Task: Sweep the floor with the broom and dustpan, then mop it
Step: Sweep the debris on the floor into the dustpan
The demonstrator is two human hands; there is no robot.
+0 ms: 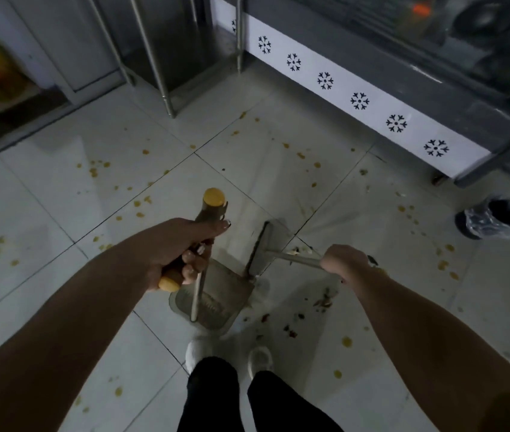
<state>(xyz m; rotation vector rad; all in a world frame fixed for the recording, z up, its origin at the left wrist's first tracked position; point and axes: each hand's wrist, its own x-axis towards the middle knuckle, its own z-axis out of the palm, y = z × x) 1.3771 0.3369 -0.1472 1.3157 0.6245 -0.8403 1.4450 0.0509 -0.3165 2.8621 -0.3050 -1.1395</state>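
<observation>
A pale tiled floor [60, 213] fills most of the head view. Along its far right edge stands a dark glass-fronted cabinet with a white base strip printed with black snowflakes [340, 88], and the thin steel legs of a metal stand [160, 73] rise at the top centre. Both bare forearms reach in from the lower corners above black trouser legs and white shoes [199, 350]. A grey metal dustpan [225, 291] sits on the tiles just ahead of the shoes, and a thin rod rises from it to a dark handle with yellow ends [214, 201]. The left hand [182, 254] is wrapped tightly round this handle, directly above the pan. Just beyond the pan is the flat grey head of a metal-shafted broom [263, 244], its shaft running right into the right hand [345, 260], whose fingers are curled fast around it. A small black bin lined with a clear plastic bag [493, 221] stands well apart to the right. Dark food scraps [325, 302] lie beside the pan below the right hand, and small yellow spots [136, 203] dot the tiles all around.
</observation>
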